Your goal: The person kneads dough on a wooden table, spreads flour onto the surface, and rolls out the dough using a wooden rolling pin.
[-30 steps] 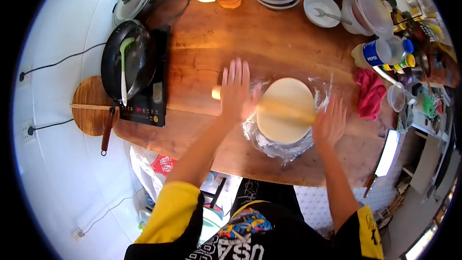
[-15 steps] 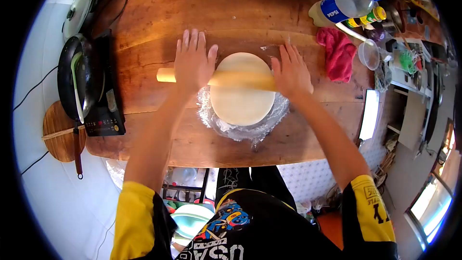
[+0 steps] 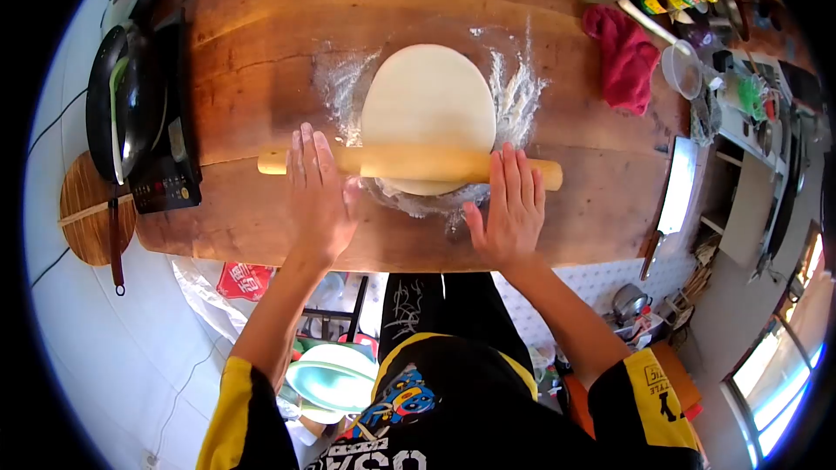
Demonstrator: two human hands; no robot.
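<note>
Two: left hand (image 3: 320,209), right hand (image 3: 512,224) | fingers (image 3: 514,181) extended, gripping nothing, across rolling pin (image 3: 418,163) | dough (image 3: 427,104) beneath | best pressed evenly

White tiled wall (image 3: 113,339), patterned floor (image 3: 570,283), bright window (image 3: 775,383).

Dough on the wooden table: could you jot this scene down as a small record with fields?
Dough: flat, pale, roundish sheet
Tool: rolling pin, lying across the dough's near part
Left hand: spread open on the pin, toward its left end
Right hand: open on the pin, toward its right end
Table: wooden, dusted with white powder beside the dough
Left side: dark pan
Right side: red cloth, broad knife
</note>
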